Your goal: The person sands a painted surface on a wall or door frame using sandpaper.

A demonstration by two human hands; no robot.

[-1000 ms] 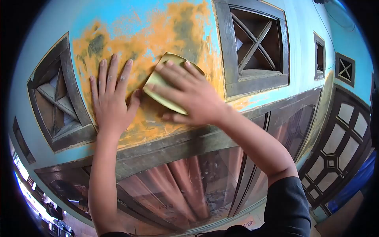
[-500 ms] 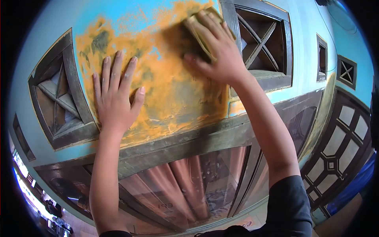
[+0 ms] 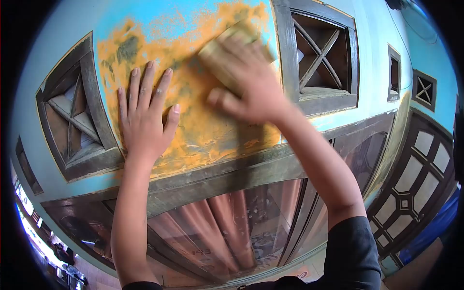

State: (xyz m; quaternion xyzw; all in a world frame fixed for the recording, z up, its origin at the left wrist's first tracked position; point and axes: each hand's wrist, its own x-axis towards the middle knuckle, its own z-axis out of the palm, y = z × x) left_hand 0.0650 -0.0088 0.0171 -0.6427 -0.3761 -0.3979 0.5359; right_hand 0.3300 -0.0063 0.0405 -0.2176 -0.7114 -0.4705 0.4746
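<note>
My left hand [image 3: 144,116] lies flat with spread fingers on the orange and grey patch of the wall [image 3: 193,140], holding nothing. To its right, my right hand [image 3: 251,84] presses a yellowish-brown pad [image 3: 220,55] against the same wall. The pad and the right fingers are blurred by motion. Bright blue paint shows along the top of the patch, with dark grey smears among the orange.
Wooden vent frames with crossed bars flank the patch, one at the left [image 3: 77,116] and one at the right [image 3: 319,58]. Beneath runs a wooden beam [image 3: 217,179] above glass with pinkish curtains [image 3: 232,227]. A dark panelled door [image 3: 411,183] stands far right.
My right hand has moved left and slightly down across the wall with the pad. My left hand stays in place on the wall, while the view has shifted slightly.
</note>
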